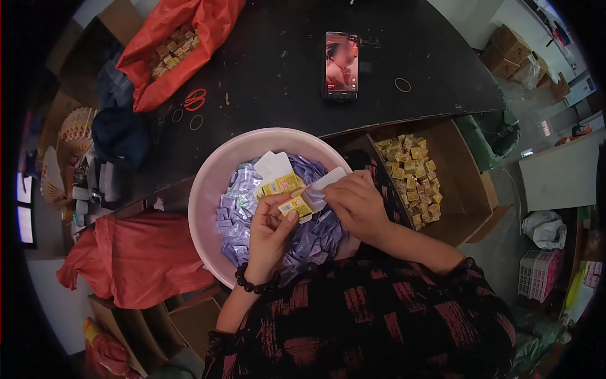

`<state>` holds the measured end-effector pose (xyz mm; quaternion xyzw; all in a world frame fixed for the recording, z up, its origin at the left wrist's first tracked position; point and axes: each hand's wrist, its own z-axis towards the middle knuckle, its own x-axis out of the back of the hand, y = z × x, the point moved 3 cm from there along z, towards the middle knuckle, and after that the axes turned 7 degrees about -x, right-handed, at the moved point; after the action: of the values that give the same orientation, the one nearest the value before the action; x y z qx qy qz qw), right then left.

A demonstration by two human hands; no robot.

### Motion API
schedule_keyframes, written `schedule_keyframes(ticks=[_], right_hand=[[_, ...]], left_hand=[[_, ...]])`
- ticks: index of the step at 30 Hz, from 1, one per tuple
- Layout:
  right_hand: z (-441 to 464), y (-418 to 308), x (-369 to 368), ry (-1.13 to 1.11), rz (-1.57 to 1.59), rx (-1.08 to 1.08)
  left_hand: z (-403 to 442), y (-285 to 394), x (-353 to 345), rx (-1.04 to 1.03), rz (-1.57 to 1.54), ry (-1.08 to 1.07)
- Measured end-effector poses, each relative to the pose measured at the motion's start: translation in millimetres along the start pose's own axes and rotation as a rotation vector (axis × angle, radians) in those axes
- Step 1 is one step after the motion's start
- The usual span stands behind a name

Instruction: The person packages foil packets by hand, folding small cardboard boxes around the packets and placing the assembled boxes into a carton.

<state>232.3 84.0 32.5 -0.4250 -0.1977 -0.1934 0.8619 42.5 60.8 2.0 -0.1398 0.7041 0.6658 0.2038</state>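
Note:
My left hand (270,235) is closed round a small yellow box (295,208), with the thumb on its front. At the box's open end, the fingers of my right hand (356,205) are pinched on a shiny purple sachet (314,198), beside a white cardboard flap (329,179). Both hands are over a pink tub (201,189) filled with purple sachets (238,235). On the sachets, just beyond my left fingers, lie more yellow boxes (281,184) with white flaps. My right fingertips are partly hidden.
A carton (464,183) with many yellow boxes stands right of the tub. The black table (271,76) bears a phone (341,66), red scissors (195,99), rubber bands (403,84) and a red bag (218,31) of small boxes. Another red bag (142,259) lies left.

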Motion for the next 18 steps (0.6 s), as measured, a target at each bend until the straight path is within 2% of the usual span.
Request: schedule_keyframes(ticks=[2,3,5,8,9,10,11,13,14,16,18], right_hand=[[2,-8,-1,-0.134,0.004,0.079],[1,-7,-2,-0.132,0.005,0.086],[-2,-6,-12,-0.316,0.103,0.064],[0,-22,-19,-0.289,0.147,0.074],[2,-25,-20,-0.29,0.145,0.078],[4,-29,-19,-0.208,0.103,0.124],[5,-32,-18,-0.125,0.062,0.168],[4,-33,-26,-0.191,0.076,0.225],[2,-33,-31,-0.258,0.093,0.279],[-1,-36,-38,-0.264,0.11,0.347],[-3,-43,-42,-0.272,0.124,0.414]], left_hand=[[-2,1,-1,-0.066,0.091,-0.045],[-1,4,-2,-0.084,0.099,-0.052],[-2,6,-1,-0.105,0.108,-0.059],[-10,7,4,-0.122,0.09,-0.034],[-13,8,5,-0.065,-0.039,0.017],[-18,7,6,-0.008,-0.169,0.067],[-22,6,8,-0.01,-0.171,0.066],[-29,0,15,0.112,-0.389,0.037],[-32,-4,24,0.111,-0.391,0.035],[-33,-6,28,0.148,-0.476,-0.125],[-38,5,21,0.182,-0.447,-0.062]])
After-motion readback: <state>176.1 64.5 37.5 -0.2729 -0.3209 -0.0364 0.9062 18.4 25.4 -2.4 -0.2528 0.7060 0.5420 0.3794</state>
